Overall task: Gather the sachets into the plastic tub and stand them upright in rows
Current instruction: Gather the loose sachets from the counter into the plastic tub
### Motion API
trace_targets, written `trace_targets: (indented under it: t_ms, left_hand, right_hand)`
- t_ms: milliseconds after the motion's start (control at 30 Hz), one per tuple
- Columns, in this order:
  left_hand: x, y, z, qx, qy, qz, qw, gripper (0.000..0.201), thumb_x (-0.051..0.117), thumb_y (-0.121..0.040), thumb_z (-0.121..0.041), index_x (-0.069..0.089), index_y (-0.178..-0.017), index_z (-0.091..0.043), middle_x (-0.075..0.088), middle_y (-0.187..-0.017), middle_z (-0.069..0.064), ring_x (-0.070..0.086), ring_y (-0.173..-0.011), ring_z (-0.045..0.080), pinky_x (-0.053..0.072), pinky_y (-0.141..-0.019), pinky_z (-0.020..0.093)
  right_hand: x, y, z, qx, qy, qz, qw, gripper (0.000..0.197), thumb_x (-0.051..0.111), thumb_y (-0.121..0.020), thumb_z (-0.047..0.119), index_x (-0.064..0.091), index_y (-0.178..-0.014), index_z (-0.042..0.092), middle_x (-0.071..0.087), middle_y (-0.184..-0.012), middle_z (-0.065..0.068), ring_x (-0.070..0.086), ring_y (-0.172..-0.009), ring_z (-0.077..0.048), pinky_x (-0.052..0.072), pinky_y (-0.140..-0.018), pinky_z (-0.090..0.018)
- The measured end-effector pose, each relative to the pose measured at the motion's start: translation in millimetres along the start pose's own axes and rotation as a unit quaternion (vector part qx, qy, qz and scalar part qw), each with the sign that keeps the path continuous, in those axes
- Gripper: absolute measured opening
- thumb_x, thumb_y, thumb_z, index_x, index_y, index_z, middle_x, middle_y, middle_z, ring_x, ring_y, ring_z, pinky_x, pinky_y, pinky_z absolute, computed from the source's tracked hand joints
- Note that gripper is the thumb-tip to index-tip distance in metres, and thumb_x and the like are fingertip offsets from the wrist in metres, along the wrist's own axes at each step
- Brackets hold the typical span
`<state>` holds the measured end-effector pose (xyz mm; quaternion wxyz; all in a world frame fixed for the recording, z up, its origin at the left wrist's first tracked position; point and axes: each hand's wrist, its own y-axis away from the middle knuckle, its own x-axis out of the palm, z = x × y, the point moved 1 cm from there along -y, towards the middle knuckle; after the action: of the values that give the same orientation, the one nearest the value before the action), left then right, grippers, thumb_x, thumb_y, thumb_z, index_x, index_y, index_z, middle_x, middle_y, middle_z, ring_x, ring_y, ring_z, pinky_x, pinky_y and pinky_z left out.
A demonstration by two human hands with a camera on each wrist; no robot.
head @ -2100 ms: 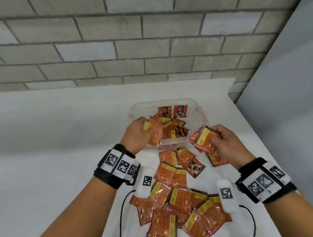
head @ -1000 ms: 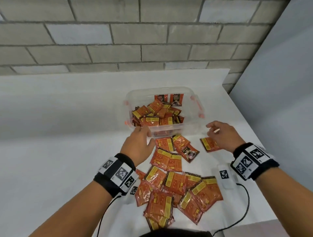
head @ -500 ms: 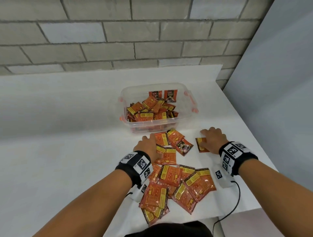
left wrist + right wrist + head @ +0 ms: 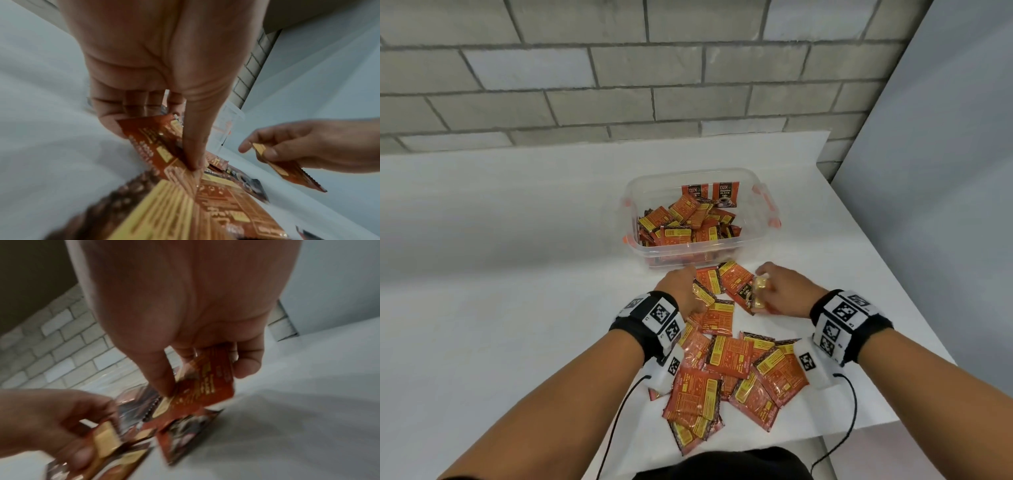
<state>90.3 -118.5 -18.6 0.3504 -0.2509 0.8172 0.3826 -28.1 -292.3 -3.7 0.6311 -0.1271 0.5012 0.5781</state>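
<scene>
Hands that were at the plastic tub (image 4: pixel 753 246) two seconds ago, dropping in fistfuls, have come back to the loose sachets (image 4: pixel 726 363) on the worktop (image 4: pixel 500 274), so we read this as the start of another gathering round; our left hand (image 4: pixel 681 289) pinches a sachet (image 4: pixel 152 142) between thumb and curled fingers at the far end of the spread, just in front of the tub's near wall; our right hand (image 4: pixel 784 291) grasps another sachet (image 4: pixel 207 379) between thumb and fingers, lifted clear of the surface and beside a dark-faced one lying flat.

The tub stands toward the far right of the worktop, near the right edge; inside it we see a jumbled heap of orange sachets (image 4: pixel 685 222) lying at all angles, and two sachets (image 4: pixel 710 194) upright against the far wall. We judge the gathering roughly half done, since a large overlapping pile lies between our forearms toward the near edge; the standing in rows has hardly begun, and the heap in the tub will need sorting before rows can form.
</scene>
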Motion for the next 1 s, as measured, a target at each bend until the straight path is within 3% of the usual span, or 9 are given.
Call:
trace_targets:
  t_ms: [67,167,300,500,633,800,933,1000]
  left_hand:
    - [0,-2,-5,0.008,-0.012,-0.002,1.000,0.077,0.078,-0.078,-0.015,0.035,-0.142,-0.016,0.056,-0.132,0.012,0.056,-0.116,0.027,0.045,-0.092,0.032]
    - [1,-7,-11,0.007,-0.047,-0.005,0.999,0.076,0.078,-0.079,-0.018,0.036,-0.143,-0.015,0.054,-0.135,0.011,0.054,-0.120,0.027,0.045,-0.094,0.032]
    - [3,-13,-12,-0.005,-0.094,-0.011,0.996,0.057,0.078,-0.078,-0.030,0.052,-0.124,-0.009,0.056,-0.126,0.010,0.056,-0.113,0.025,0.046,-0.090,0.030]
    - [9,-17,-8,0.016,-0.126,-0.052,0.991,0.069,0.075,-0.080,-0.037,0.045,-0.133,-0.005,0.045,-0.135,0.014,0.045,-0.124,0.031,0.039,-0.104,0.038]
    - [11,-20,-5,0.001,-0.101,-0.052,0.994,0.072,0.077,-0.077,-0.037,0.042,-0.134,-0.010,0.044,-0.137,0.015,0.038,-0.128,0.033,0.038,-0.105,0.041]
    - [16,-17,-6,-0.019,-0.048,-0.057,0.997,0.073,0.079,-0.077,-0.033,0.036,-0.132,-0.010,0.041,-0.137,0.017,0.043,-0.125,0.036,0.042,-0.101,0.043]
    - [17,-18,-7,-0.030,-0.015,-0.051,0.998,0.079,0.080,-0.076,-0.030,0.034,-0.136,-0.007,0.040,-0.139,0.016,0.046,-0.125,0.034,0.042,-0.102,0.040]
    - [18,-19,-5,-0.029,-0.002,-0.051,0.998,0.077,0.079,-0.077,-0.031,0.037,-0.137,-0.006,0.040,-0.140,0.015,0.046,-0.125,0.032,0.042,-0.102,0.037]
  right_hand:
    - [14,-1,19,-0.045,0.033,0.038,0.998,0.047,0.057,-0.093,0.028,0.042,-0.134,0.011,0.059,-0.118,-0.007,0.057,-0.089,-0.015,0.044,-0.072,-0.023]
    - [36,-7,35,-0.072,0.121,0.050,0.989,0.059,0.062,-0.089,0.036,0.041,-0.137,0.009,0.054,-0.125,-0.011,0.052,-0.107,-0.023,0.043,-0.087,-0.029]
    - [52,-13,38,-0.057,0.160,0.018,0.985,0.062,0.062,-0.088,0.039,0.038,-0.137,0.010,0.049,-0.131,-0.014,0.043,-0.120,-0.029,0.039,-0.098,-0.037]
    - [54,-19,43,-0.012,0.164,-0.012,0.986,0.066,0.063,-0.086,0.040,0.037,-0.140,0.012,0.043,-0.137,-0.013,0.035,-0.129,-0.031,0.040,-0.103,-0.044]
    - [56,-22,48,0.035,0.158,-0.020,0.987,0.058,0.065,-0.084,0.041,0.045,-0.132,0.015,0.052,-0.129,-0.011,0.044,-0.123,-0.030,0.045,-0.097,-0.041]
    - [58,-26,55,0.083,0.147,-0.009,0.986,0.048,0.067,-0.083,0.038,0.052,-0.123,0.015,0.063,-0.116,-0.009,0.057,-0.109,-0.028,0.051,-0.087,-0.037]
    - [53,-26,55,0.106,0.106,0.009,0.989,0.029,0.068,-0.084,0.028,0.062,-0.108,0.013,0.067,-0.106,-0.008,0.063,-0.095,-0.025,0.054,-0.079,-0.033]
    - [51,-26,54,0.103,0.075,0.017,0.992,0.028,0.070,-0.082,0.028,0.062,-0.104,0.012,0.067,-0.103,-0.008,0.064,-0.093,-0.024,0.054,-0.080,-0.034]
